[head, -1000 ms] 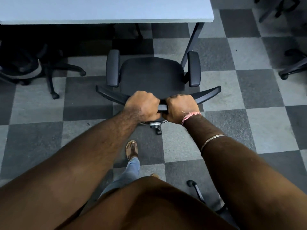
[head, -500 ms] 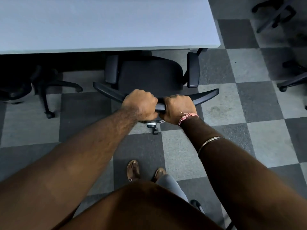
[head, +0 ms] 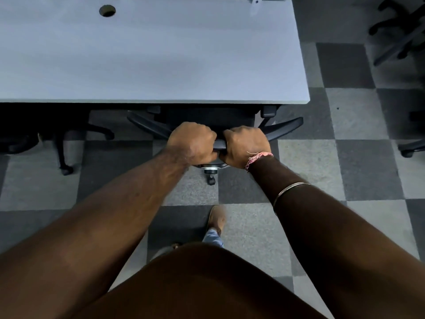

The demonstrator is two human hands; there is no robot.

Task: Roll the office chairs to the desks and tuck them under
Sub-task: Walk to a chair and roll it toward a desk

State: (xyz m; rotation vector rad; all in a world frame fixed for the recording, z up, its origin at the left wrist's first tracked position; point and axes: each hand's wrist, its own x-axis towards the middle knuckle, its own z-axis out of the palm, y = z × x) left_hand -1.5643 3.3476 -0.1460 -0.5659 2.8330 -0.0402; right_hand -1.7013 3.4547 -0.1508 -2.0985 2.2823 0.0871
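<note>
A black office chair (head: 285, 125) stands in front of me with its seat and armrests almost wholly hidden under the pale grey desk (head: 147, 63). Only the curved top of its backrest and one caster below show. My left hand (head: 192, 142) grips the backrest's top edge just left of centre. My right hand (head: 246, 145) grips the same edge right beside it, a pink thread band on the wrist.
Another black chair (head: 62, 143) sits under the desk to the left, its base legs sticking out. More chair bases stand at the far right (head: 400, 31) and right edge (head: 411, 148). The floor is grey checkered carpet tile. My foot (head: 217, 218) steps behind the chair.
I have walked forward and the chair has rolled away from me, its seat and armrests sliding from open floor to under the desk. Both hands kept their grip on the backrest.
</note>
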